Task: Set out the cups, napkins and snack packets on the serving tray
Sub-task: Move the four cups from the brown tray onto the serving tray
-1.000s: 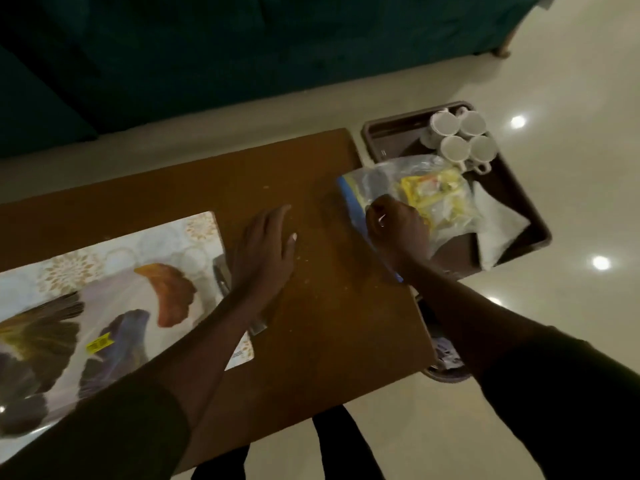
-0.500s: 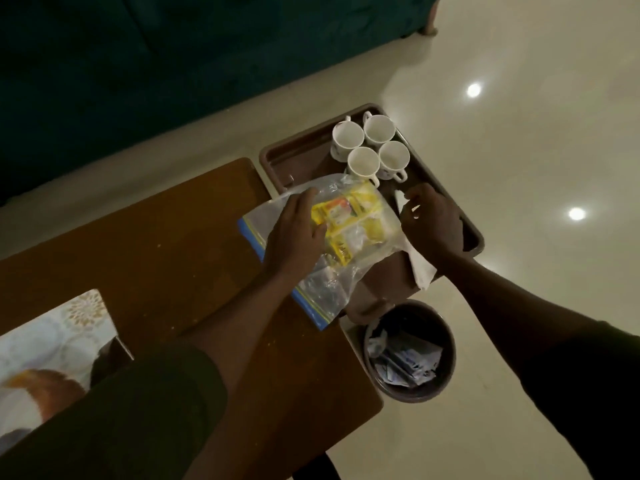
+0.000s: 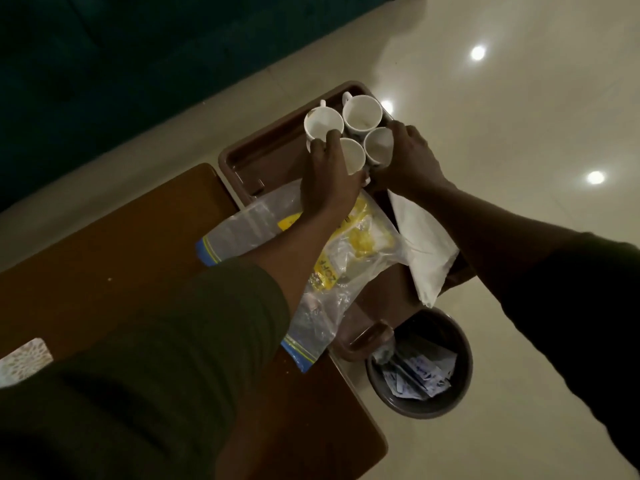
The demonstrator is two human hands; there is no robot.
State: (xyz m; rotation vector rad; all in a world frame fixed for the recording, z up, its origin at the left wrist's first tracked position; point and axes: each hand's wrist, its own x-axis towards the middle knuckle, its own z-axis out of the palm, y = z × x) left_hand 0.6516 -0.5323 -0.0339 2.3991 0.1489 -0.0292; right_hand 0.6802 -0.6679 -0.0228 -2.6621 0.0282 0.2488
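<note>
Several white cups stand clustered at the far end of the brown serving tray. My left hand curls around the near-left cup, its fingertips against the far-left cup. My right hand wraps the right-hand cup from the outside. A clear zip bag of yellow snack packets lies across the tray's near part and the table edge, under my left forearm. A white napkin lies on the tray's right side and overhangs the rim.
The brown wooden table is to the left, with a patterned placemat corner at its left edge. A round dark bin holding wrappers stands on the glossy floor below the tray.
My left hand left the zip bag and my right hand left the napkin. Both moved forward onto the cluster of cups. The view shifted right and closer to the tray.
</note>
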